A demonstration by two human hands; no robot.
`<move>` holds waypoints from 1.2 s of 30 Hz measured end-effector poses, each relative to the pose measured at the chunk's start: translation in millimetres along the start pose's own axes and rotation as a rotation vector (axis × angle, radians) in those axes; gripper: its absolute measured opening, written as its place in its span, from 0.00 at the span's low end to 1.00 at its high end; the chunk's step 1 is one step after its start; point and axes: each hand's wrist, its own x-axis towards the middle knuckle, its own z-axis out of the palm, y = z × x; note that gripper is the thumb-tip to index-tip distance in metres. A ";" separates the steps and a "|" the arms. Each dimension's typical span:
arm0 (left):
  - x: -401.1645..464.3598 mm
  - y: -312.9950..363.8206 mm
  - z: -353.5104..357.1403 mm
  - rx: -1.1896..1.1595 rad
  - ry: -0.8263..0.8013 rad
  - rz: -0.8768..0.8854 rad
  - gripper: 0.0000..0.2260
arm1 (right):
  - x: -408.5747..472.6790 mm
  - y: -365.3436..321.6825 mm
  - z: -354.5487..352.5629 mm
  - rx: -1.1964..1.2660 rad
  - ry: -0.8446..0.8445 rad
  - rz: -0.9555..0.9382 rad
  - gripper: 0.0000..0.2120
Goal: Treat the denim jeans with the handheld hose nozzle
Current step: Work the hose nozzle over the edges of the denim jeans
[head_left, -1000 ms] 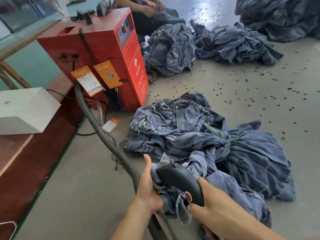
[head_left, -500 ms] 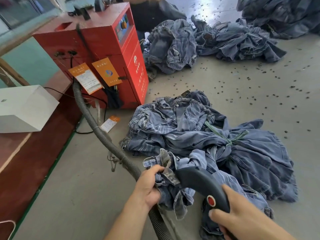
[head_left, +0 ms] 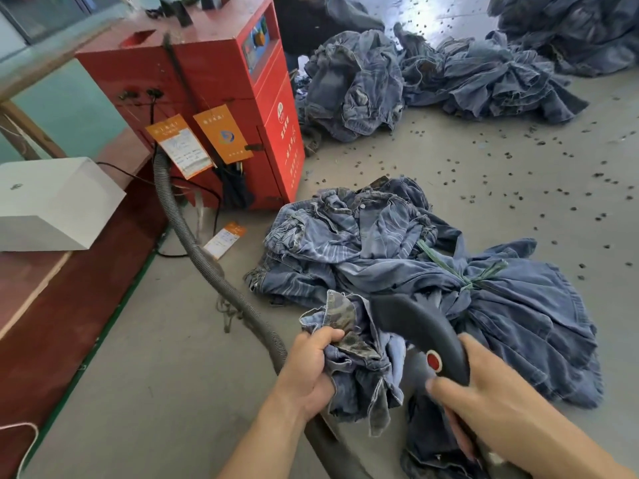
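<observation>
Head view: jeans (head_left: 359,361) at 6 o'clock are bunched in the left hand (head_left: 311,368), nozzle (head_left: 418,333) gripped by the right hand (head_left: 484,392). Fabric probably should be pulled taut, nozzle tip kept close.

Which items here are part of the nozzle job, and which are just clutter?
In use:
left hand gripping the jeans
right hand holding the nozzle
hose
red machine

Lying about:
tied bundle
far piles
white box
tag on the floor
dark bits scattered on the floor
</observation>
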 end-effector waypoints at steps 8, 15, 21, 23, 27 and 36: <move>-6.8 -6.0 0.5 -0.075 -0.125 -0.022 0.22 | 12.3 -14.3 2.4 0.141 0.019 -0.004 0.08; -3.2 -2.7 2.8 -0.101 -0.151 0.015 0.18 | -4.1 -11.1 6.5 0.023 -0.183 -0.044 0.09; -7.1 -1.1 4.5 -0.083 -0.150 0.059 0.15 | 3.3 -1.5 -5.4 0.212 -0.110 -0.052 0.07; -3.9 7.0 2.9 -0.102 -0.134 0.084 0.16 | -6.4 0.7 -12.9 0.093 -0.165 -0.063 0.07; -4.1 7.0 2.7 -0.112 -0.142 0.074 0.21 | -1.2 -4.4 -12.1 0.044 -0.304 -0.017 0.14; -6.2 13.6 4.4 -0.061 -0.137 0.124 0.11 | -1.2 3.1 -12.1 0.115 -0.219 -0.073 0.11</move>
